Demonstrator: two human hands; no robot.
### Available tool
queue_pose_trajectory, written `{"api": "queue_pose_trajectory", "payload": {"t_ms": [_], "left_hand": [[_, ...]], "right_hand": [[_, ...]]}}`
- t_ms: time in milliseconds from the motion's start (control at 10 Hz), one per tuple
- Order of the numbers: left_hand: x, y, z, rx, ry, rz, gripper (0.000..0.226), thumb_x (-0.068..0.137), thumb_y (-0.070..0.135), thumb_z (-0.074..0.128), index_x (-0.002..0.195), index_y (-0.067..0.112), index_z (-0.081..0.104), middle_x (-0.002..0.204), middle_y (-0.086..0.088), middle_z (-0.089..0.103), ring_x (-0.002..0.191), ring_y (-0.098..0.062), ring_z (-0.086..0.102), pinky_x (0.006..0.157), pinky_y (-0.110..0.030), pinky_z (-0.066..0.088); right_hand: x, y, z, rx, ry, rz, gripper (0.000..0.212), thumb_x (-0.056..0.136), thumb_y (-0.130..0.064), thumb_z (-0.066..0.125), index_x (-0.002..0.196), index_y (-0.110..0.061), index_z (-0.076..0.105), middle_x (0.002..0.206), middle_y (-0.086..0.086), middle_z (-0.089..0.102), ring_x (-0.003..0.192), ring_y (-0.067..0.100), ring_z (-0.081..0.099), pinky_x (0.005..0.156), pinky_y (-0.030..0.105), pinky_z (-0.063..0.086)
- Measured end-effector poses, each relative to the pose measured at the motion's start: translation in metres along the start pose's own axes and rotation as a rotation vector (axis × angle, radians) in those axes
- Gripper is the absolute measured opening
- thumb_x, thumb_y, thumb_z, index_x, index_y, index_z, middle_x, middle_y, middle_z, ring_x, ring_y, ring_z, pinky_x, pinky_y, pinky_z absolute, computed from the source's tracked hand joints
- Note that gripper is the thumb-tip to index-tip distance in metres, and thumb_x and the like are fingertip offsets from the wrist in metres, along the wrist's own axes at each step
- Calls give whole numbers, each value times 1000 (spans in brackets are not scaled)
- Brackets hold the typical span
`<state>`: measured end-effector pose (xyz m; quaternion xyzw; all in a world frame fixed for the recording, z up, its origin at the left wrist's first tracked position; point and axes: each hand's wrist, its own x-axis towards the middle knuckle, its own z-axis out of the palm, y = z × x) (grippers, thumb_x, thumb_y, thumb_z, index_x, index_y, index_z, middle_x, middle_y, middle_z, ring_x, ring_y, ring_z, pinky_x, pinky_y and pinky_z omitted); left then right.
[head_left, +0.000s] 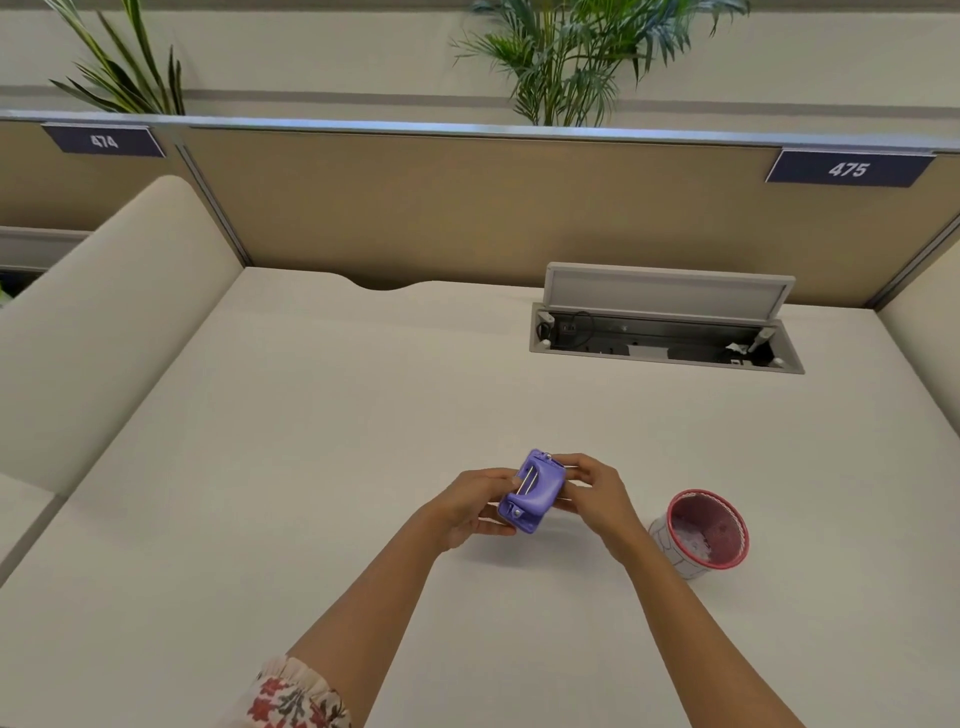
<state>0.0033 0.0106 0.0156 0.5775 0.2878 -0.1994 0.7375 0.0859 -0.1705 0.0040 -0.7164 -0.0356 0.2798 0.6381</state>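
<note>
Both hands have the purple hole punch (535, 488) up off the desk (363, 415): left hand (467, 506) curled round one end, right hand (592, 491) pinching the other. The red mesh cup (709, 530) sits just right of the right hand. I'd hold the punch level and get it over the cup before popping the base, or confetti goes everywhere.

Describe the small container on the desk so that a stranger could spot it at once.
On the white desk below the sign 475, look just right of the right hand. A small round cup stands there, white outside. Its pink rim and pink mesh lining set it apart from the purple hole punch held beside it.
</note>
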Motion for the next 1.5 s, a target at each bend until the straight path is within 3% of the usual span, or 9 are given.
{"api": "queue_pose_trajectory", "payload": {"t_ms": [200, 400, 600, 700, 1000, 1100, 1200, 1400, 1500], "left_hand": [[24, 21, -17, -429, 126, -34, 22, 96, 22, 56, 111, 12, 68, 104, -8, 70, 84, -24, 67, 75, -33, 53], [53, 40, -30, -572, 157, 101, 28, 100, 15, 46, 112, 9, 71, 109, -5, 76, 96, -22, 71, 87, -35, 55], [89, 53, -38, -386, 276, 271, 28, 98, 4, 49, 110, 15, 73, 118, -1, 72, 117, -20, 64, 99, -29, 47], [112, 66, -48, -255, 346, 331, 34, 98, 1, 47, 117, 18, 70, 123, 0, 69, 121, -18, 60, 105, -30, 44], [167, 80, -68, 35, 407, 281, 46, 105, 19, 43, 151, 23, 42, 156, 1, 43, 143, -19, 38, 118, -34, 29], [181, 81, -75, 148, 400, 222, 53, 106, 29, 43, 156, 32, 28, 167, 1, 19, 155, -25, 11, 125, -49, 14], [184, 77, -77, 213, 379, 213, 59, 105, 32, 43, 158, 37, 18, 169, 4, 6, 156, -24, -5, 124, -49, 6], [182, 68, -82, 352, 331, 239, 69, 104, 29, 47, 159, 37, 6, 169, 7, -2, 155, -23, -9, 123, -45, 6], [176, 67, -87, 389, 322, 306, 76, 103, 27, 50, 159, 32, -2, 169, 9, 3, 156, -22, 2, 126, -44, 11]], "right_hand": [[37, -6, 20, 256, 186, 55, 28, 82, 8, 68, 104, -10, 68, 107, 17, 72, 90, 26, 72, 69, 25, 60], [78, -13, 48, 488, 325, 113, 31, 87, 9, 64, 109, -13, 59, 111, 17, 68, 96, 27, 69, 68, 23, 59], [119, -13, 66, 207, 397, 138, 28, 89, -17, 69, 115, -24, 60, 106, 2, 67, 96, 17, 66, 81, 28, 54], [147, -15, 74, 73, 412, 116, 26, 89, -18, 67, 113, -26, 62, 106, -4, 67, 91, 11, 62, 74, 20, 46], [200, -15, 99, -56, 528, 0, 28, 92, -15, 67, 119, -7, 66, 111, 10, 71, 92, 18, 66, 80, 20, 50], [214, -15, 97, -123, 530, -72, 31, 92, -13, 66, 122, -4, 65, 112, 10, 69, 90, 14, 63, 73, 9, 47], [218, -12, 95, -179, 532, -87, 31, 92, -12, 66, 122, -4, 64, 112, 11, 67, 90, 14, 62, 69, 6, 46], [219, -6, 90, -222, 509, -139, 33, 92, -12, 67, 123, -3, 63, 113, 12, 66, 88, 14, 63, 69, 7, 47], [214, -6, 87, -268, 460, -116, 38, 91, -12, 68, 127, -2, 60, 117, 13, 64, 95, 19, 65, 81, 19, 52]]}}
